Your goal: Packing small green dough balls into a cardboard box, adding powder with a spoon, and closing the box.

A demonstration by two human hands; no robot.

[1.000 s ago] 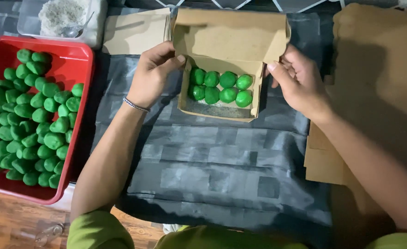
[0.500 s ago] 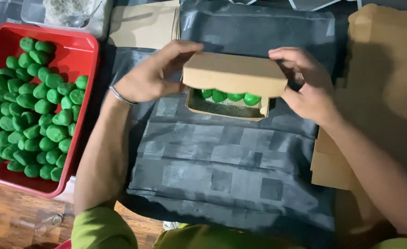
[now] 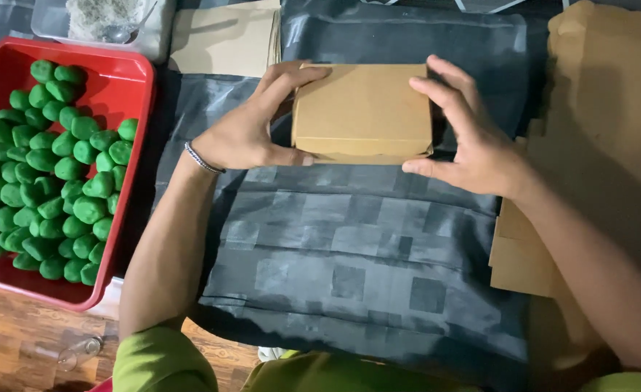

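A small brown cardboard box (image 3: 362, 109) lies on a dark grey patterned cloth (image 3: 349, 247) with its lid down, so its contents are hidden. My left hand (image 3: 251, 127) grips the box's left side, thumb along the front edge and fingers over the top corner. My right hand (image 3: 469, 138) holds the right side, fingers spread on the lid and thumb at the front corner. A bracelet sits on my left wrist.
A red tray (image 3: 128, 87) full of several green balls (image 3: 51, 167) stands at the left. Flat brown cardboard sheets (image 3: 603, 131) are stacked at the right. Another flat cardboard piece (image 3: 222, 40) and a clear container (image 3: 102, 22) lie at the back. Wooden floor shows at bottom left.
The box was open with green balls showing. The lid came down over them, and both hands now press on the closed box.
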